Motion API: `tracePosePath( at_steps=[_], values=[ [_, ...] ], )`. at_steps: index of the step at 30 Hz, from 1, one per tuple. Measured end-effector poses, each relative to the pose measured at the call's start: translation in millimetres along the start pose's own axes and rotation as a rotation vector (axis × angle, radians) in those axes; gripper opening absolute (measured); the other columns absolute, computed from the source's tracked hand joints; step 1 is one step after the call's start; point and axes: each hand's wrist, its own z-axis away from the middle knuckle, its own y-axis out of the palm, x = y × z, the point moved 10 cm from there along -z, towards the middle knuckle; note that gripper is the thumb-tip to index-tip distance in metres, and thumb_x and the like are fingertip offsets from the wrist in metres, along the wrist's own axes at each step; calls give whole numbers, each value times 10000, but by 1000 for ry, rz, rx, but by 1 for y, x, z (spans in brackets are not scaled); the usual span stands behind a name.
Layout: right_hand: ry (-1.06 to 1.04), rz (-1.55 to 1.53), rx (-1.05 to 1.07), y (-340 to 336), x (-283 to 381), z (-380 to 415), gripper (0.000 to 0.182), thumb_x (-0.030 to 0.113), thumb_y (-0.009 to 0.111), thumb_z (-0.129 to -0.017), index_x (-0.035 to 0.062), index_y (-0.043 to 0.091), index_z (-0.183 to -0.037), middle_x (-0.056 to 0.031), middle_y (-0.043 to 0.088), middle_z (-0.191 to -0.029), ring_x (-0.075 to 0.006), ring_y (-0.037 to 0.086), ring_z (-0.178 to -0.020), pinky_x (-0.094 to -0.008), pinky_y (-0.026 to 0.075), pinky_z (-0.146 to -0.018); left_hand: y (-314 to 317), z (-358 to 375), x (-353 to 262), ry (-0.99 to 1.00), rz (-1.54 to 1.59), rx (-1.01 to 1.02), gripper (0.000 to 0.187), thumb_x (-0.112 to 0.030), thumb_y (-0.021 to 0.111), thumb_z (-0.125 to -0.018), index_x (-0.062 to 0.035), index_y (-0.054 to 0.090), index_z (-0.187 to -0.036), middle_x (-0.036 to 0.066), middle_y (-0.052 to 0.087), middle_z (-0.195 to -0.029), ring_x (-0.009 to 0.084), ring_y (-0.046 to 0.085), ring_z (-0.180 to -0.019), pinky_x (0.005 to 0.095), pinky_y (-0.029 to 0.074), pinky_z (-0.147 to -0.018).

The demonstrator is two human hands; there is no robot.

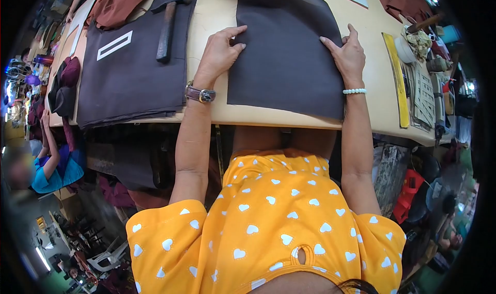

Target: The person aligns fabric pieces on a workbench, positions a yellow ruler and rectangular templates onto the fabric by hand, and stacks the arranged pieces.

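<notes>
A dark sheet (287, 61), fabric or thin leather, lies on the pale table in front of me. At its left edge is my left hand (222, 53), thumb and index finger apart with their tips touching the sheet. My right hand (349, 59) rests along the right edge. Its thumb presses on the sheet's surface while the index finger stretches upward beside the edge; the other fingers are partly hidden. The sheet's far right part bulges slightly. To the left, a stack of similar dark sheets (132, 90) bears a hammer (166, 33) and a white rectangular frame (114, 46).
The pale tabletop (380, 87) ends just before my body. A yellow ruler (397, 82), cut-out templates (422, 95) and a white container (404, 50) lie at the right. Brown material (121, 4) sits at the far left. Another person (57, 165) works at left.
</notes>
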Motion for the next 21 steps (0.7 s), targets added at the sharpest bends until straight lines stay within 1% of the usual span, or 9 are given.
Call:
tracePosePath(
  at_steps=[3, 5, 6, 7, 10, 14, 15, 18, 21],
  values=[
    [-14, -10, -8, -3, 2, 1, 872, 520, 746, -631, -19, 442, -1246, -145, 639, -891, -312, 623, -851, -395, 494, -748, 2, 1, -7, 117, -37, -16, 438, -49, 663, -742, -84, 596, -1174, 166, 606, -1032, 199, 581, -843, 312, 489, -754],
    [-71, 4, -71, 0, 0, 1, 871, 515, 746, -629, -23, 443, -1243, -155, 639, -918, -320, 622, -863, -401, 493, -758, 2, 9, -36, 202, -433, -182, 446, -35, 659, -731, -69, 587, -1170, 194, 528, -1169, 270, 533, -989, 352, 457, -842],
    [-85, 11, -86, 0, 1, 2, 864, 509, 743, -633, -21, 440, -1244, -173, 627, -986, -331, 619, -886, -411, 490, -777, 3, 16, -57, 249, -628, -270, 450, -28, 657, -725, -62, 582, -1168, 208, 489, -1237, 306, 509, -1063, 372, 441, -886],
    [-91, 23, -99, 0, 2, 3, 862, 506, 742, -635, -19, 437, -1245, -179, 617, -1018, -333, 618, -892, -411, 494, -776, 14, 18, -81, 282, -605, -230, 465, -13, 647, -719, -33, 551, -1174, 208, 408, -1312, 370, 422, -1167, 398, 382, -971],
    [-81, 20, -86, -1, 3, 5, 857, 494, 745, -636, -17, 430, -1248, -187, 600, -1070, -332, 620, -900, -407, 502, -768, 72, 37, -134, 526, -369, -206, 456, -18, 628, -744, 15, 516, -1185, 225, 423, -1292, 367, 406, -1203, 399, 364, -998],
    [-88, -17, -98, -1, 3, 5, 858, 476, 753, -632, -15, 422, -1253, -188, 599, -1066, -325, 624, -892, -401, 512, -754, 150, 70, -146, 456, -172, 26, 478, -156, 568, -843, 73, 434, -1241, 248, 376, -1339, 370, 363, -1250, 419, 311, -1036],
    [-68, -22, -79, -2, 3, 5, 835, 461, 755, -637, -22, 439, -1240, -191, 603, -1050, -323, 621, -909, -388, 505, -766, 162, 76, -145, 459, -327, 85, 532, -272, 537, -873, 43, 411, -1283, 247, 356, -1361, 370, 344, -1266, 440, 289, -1042],
    [31, -263, -6, -10, -8, 1, 704, 382, 730, -699, -14, 469, -1219, -180, 607, -1047, -322, 614, -927, -379, 496, -781, 164, 79, -147, 459, -365, 123, 592, -374, 524, -867, 1, 406, -1310, 234, 348, -1375, 367, 321, -1282, 463, 265, -1046],
    [-122, -480, -34, -44, -10, 27, 522, 240, 651, -791, 2, 484, -1224, -168, 604, -1089, -323, 600, -955, -373, 475, -814, 164, 79, -147, 451, -383, 138, 638, -442, 521, -850, -38, 400, -1329, 212, 337, -1395, 364, 297, -1298, 476, 243, -1052]
  ],
)
